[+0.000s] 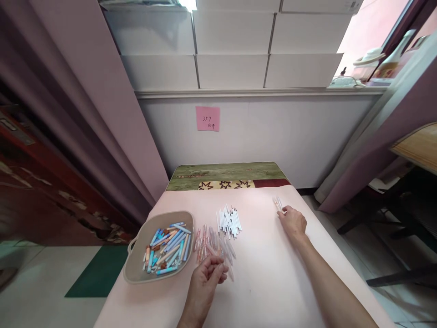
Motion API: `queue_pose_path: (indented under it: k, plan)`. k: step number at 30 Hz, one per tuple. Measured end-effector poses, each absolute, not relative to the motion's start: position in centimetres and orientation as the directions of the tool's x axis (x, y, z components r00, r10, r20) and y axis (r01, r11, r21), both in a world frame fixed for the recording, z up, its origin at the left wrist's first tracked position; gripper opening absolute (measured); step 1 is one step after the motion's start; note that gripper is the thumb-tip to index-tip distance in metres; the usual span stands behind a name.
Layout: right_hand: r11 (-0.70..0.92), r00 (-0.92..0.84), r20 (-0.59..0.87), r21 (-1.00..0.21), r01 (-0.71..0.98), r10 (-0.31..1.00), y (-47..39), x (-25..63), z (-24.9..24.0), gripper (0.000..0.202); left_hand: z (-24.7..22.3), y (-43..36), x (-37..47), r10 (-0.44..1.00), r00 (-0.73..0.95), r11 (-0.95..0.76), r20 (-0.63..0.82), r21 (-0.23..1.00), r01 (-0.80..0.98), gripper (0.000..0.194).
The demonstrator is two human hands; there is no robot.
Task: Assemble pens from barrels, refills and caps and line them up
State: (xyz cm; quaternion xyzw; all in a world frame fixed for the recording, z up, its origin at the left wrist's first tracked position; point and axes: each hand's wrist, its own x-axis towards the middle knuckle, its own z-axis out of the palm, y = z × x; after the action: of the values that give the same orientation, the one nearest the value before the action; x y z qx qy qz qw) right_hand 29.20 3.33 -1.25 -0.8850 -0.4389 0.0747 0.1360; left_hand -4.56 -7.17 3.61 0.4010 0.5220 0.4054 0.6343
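Some pens [277, 203] lie at the far right of the counter [266, 282], touched by the right hand [294, 222]; whether it pinches them I cannot tell. The left hand [206, 275], thumb close to its fingertips, is by the clear tubes [229, 252]; its grip is unclear too. A bump could scatter the loose white sticks [228, 221] beyond.

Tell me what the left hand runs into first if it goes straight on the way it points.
Most likely the clear tubes lying just ahead of the left hand; depth is unclear, so it may already touch one.
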Motion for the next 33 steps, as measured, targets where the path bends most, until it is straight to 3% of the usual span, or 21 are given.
queue_pose_path:
  k: [8, 12, 17, 19, 20, 22, 24, 33]
  plan:
    - [-0.559, 0.585, 0.020, -0.268, 0.785, 0.811, 1.8, 29.0, -1.7, 0.035, 3.8, -9.0, -6.6, 0.945, 0.076, 0.320, -0.318, 0.947, -0.019, 0.031]
    - [-0.406, 0.520, 0.111, -0.496, 0.767, 0.847, -0.5, 25.6, -1.5, 0.038, 4.8, -9.0, -8.8, 0.961, -0.014, 0.276, -0.275, 0.960, 0.041, 0.029]
    - [-0.151, 0.275, 0.026, -0.783, 0.603, 0.961, -4.7, 17.9, -1.3, 0.037, 7.4, -5.2, -15.9, 0.960, -0.277, 0.121, -0.049, 0.961, 0.247, 0.029]
    - [-0.140, 0.224, -0.021, -0.833, 0.535, 0.974, -6.0, 15.3, -1.3, 0.035, 8.0, -3.3, -19.1, 0.952, -0.299, 0.098, 0.063, 0.863, 0.495, 0.024]
    - [-0.144, 0.212, -0.040, -0.853, 0.502, 0.977, -6.4, 14.3, -1.4, 0.035, 8.2, -2.5, -20.4, 0.954, -0.285, 0.120, 0.094, 0.751, 0.649, 0.021]
    - [-0.158, 0.213, -0.071, -0.890, 0.427, 0.975, -7.1, 13.0, -1.8, 0.037, 8.0, -1.2, -22.2, 0.971, -0.226, 0.153, 0.079, 0.521, 0.840, 0.014]
    - [-0.161, 0.235, -0.077, -0.919, 0.361, 0.969, -7.4, 12.4, -2.4, 0.039, 7.4, -0.5, -22.8, 0.987, -0.162, 0.145, 0.009, 0.399, 0.906, 0.010]
    - [-0.133, 0.285, -0.031, -0.928, 0.347, 0.958, -8.0, 12.0, -3.8, 0.041, 4.2, 0.1, -20.0, 0.984, 0.009, 0.057, -0.179, 0.357, 0.932, 0.008]
